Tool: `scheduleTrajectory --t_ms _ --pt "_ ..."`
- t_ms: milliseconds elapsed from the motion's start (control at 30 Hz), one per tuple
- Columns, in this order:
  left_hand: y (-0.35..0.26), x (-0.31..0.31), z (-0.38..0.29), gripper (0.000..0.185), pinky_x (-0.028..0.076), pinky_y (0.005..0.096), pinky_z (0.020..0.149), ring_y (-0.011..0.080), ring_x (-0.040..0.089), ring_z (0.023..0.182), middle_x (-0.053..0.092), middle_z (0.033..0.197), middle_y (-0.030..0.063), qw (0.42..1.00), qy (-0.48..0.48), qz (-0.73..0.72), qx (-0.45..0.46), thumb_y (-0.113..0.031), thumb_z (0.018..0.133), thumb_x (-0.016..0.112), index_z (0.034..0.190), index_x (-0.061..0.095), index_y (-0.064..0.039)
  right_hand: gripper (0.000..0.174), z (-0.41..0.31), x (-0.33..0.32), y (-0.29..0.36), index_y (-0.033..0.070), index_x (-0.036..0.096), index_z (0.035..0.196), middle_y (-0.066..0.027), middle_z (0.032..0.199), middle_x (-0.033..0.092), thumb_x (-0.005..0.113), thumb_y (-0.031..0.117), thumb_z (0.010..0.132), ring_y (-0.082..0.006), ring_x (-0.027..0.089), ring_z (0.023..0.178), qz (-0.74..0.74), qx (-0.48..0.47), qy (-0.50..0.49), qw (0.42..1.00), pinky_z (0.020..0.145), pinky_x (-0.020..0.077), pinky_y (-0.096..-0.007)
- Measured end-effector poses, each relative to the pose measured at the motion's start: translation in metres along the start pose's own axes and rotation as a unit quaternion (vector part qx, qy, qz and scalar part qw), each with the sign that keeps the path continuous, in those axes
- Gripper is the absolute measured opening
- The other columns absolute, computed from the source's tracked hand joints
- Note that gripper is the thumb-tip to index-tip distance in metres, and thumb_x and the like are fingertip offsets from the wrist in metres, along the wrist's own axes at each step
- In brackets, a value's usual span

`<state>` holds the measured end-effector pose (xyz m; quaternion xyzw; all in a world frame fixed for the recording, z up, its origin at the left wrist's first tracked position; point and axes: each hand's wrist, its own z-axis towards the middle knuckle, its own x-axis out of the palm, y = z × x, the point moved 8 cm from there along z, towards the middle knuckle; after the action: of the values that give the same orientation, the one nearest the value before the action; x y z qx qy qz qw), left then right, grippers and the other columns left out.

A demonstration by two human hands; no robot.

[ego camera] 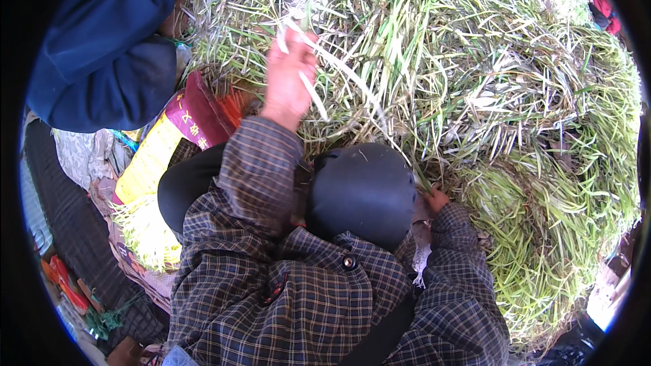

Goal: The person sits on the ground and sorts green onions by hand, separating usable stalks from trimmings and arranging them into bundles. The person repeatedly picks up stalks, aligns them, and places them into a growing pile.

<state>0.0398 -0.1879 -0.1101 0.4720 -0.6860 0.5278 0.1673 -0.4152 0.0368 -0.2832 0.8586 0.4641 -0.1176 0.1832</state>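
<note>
My left hand (pixel 291 79) is raised over a heap of long green leafy stalks (pixel 407 46), its fingers curled on thin pale stalks (pixel 315 97). From its fingertips a long whitish strand (pixel 351 72) slants down towards my right hand (pixel 436 200), blurred along part of its length. Low at the heap's near edge, the right hand grips the end of a green stalk (pixel 421 178); most of its fingers are hidden. A smooth dark rounded surface (pixel 363 195), seemingly over my knee, sits between my forearms.
A person's dark blue sleeve (pixel 107 51) reaches in at upper left. Below it lies a yellow and maroon bag (pixel 152 157) bearing writing, with a bunch of pale yellow-green stalks (pixel 147 234) beside it. Dark ribbed fabric (pixel 76 213) runs along the left. Red cloth (pixel 602 7) shows at far right.
</note>
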Motion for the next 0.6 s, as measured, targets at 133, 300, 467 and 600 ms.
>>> scheduleTrajectory --t_ms 133,300,467,600 --pt "-0.015 0.012 -0.001 0.019 0.039 0.0185 0.054 0.0082 0.047 0.070 0.053 0.087 0.0047 0.996 0.082 0.034 -0.030 -0.014 0.085 0.042 0.102 0.046 -0.009 0.039 -0.037 -0.013 0.043 0.004 0.051 0.101 -0.0125 0.084 0.058 0.056 0.029 0.072 -0.0264 0.056 0.081 -0.129 -0.096 -0.051 0.986 0.071 0.0439 -0.0340" --pt "0.025 0.030 -0.022 0.025 0.039 0.0180 0.056 0.0078 0.046 0.071 0.054 0.090 0.0059 0.971 0.180 0.038 -0.152 -0.018 0.083 0.043 0.106 0.046 -0.008 0.033 -0.092 -0.095 0.225 0.000 0.050 0.101 -0.0149 0.098 0.053 0.058 0.016 0.073 -0.0243 0.053 0.088 -0.095 -0.347 -0.250 0.899 0.078 0.0440 -0.0323" --pt "0.052 0.047 -0.042 0.023 0.037 0.0181 0.052 0.0096 0.049 0.066 0.056 0.092 0.0131 0.935 0.244 0.104 -0.236 -0.013 0.080 0.040 0.100 0.046 -0.003 0.026 -0.117 -0.094 0.367 -0.002 0.049 0.103 -0.0091 0.095 0.053 0.044 0.016 0.085 -0.0146 0.051 0.083 0.190 -0.496 -0.036 0.846 0.073 0.0405 -0.0268" --pt "0.043 0.037 -0.036 0.040 0.037 0.0155 0.050 0.0060 0.047 0.059 0.056 0.096 0.0089 0.952 0.189 0.130 -0.200 -0.011 0.080 0.047 0.118 0.038 -0.003 0.011 -0.098 -0.079 0.396 0.002 0.053 0.090 0.0014 0.074 0.053 0.048 0.008 0.082 -0.0039 0.046 0.064 0.375 -0.451 0.055 0.808 0.059 0.0369 -0.0179"
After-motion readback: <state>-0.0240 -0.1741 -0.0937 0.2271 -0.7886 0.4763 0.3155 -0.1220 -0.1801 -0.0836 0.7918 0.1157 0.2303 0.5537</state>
